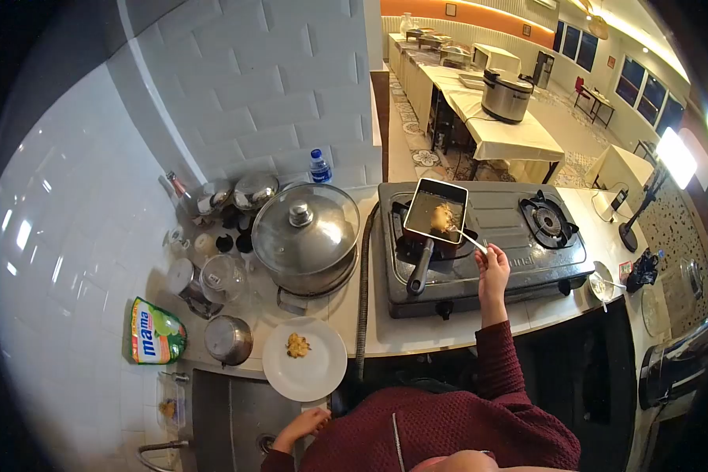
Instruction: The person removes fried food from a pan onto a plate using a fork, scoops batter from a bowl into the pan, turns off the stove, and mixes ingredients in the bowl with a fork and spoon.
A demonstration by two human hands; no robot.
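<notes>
My right hand (493,267) is closed around the handle of a metal spoon or fork (470,239); its tip is hidden in the food. The tip reaches into a rectangular frying pan (421,271) on the stove's left burner. Golden-brown food (443,217) lies in the pan, in what looks like oil. Low at the sink's edge rests my left hand (307,423), its fingers loosely extended and nothing visible in them. Just above that hand is a white plate (303,379) bearing a few small pieces of browned food (297,344).
The gas stove (480,291) has a second burner (549,220) at right. A large glass-lidded pot (303,236), a small steel pot (228,340) and a green pouch (157,330) crowd the left counter. A small bowl (603,285) stands right of the stove.
</notes>
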